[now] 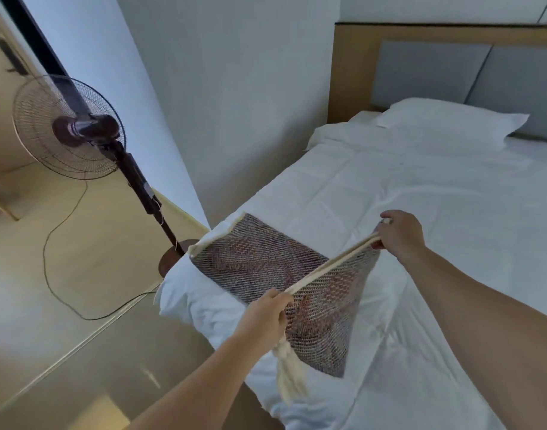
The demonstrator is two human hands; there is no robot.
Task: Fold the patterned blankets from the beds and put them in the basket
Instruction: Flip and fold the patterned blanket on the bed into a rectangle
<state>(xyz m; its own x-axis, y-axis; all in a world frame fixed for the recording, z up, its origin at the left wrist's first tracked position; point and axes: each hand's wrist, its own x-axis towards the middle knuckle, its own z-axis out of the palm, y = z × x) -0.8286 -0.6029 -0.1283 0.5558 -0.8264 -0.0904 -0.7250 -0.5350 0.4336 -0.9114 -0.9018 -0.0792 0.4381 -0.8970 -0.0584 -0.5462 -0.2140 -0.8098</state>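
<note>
A patterned blanket (260, 259), woven in grey and red with a cream border and cream tassels, lies partly on the near corner of the white bed (421, 187). My left hand (266, 315) grips one end of its cream edge. My right hand (401, 234) pinches the other end, and the edge is stretched taut between them above the bed. The near part of the blanket hangs down from that edge, with tassels dangling below my left hand. No basket is in view.
A dark standing fan (80, 128) stands on the floor left of the bed, its cord (58, 243) trailing across the floor. A white pillow (452, 119) lies against the grey and wood headboard (421, 72). A white wall corner juts out beside the bed.
</note>
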